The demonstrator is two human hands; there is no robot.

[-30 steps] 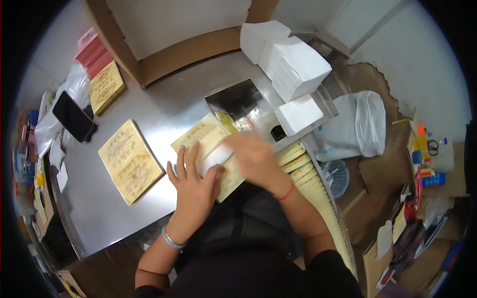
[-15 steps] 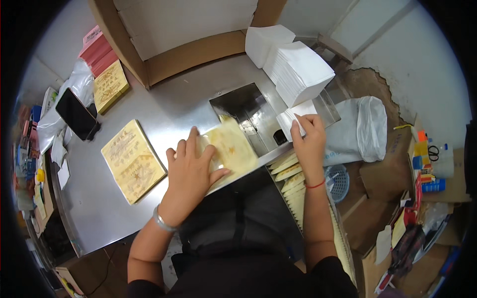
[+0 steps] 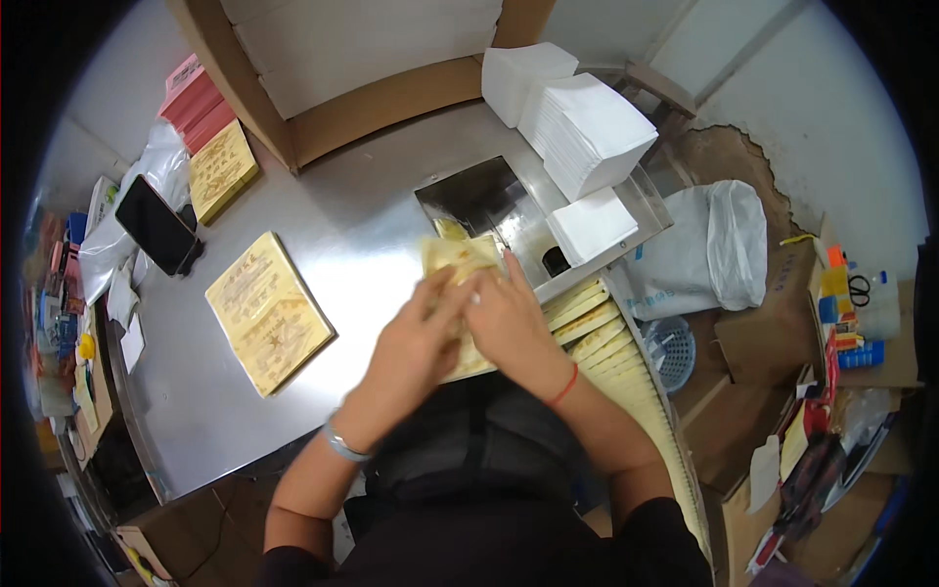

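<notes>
My left hand and my right hand are together at the front edge of the metal table, closed around a yellow printed bag. The bag's upper part is lifted and blurred by motion; the hands cover much of it. The right index finger sticks up along the bag's side, and whether that hand also holds a napkin is hidden. More yellow bag material lies under the hands. Just beyond, a dark recessed tray is set in the metal, with a few white napkins lying at its right.
A flat stack of yellow printed bags lies left, near a phone. Behind stand a cardboard box and tall napkin stacks. A long box of yellow packets runs along my right, beside a blue basket.
My right hand has left the white napkins and moved left to meet my left hand. The yellow bag, flat before, is now partly lifted between the hands.
</notes>
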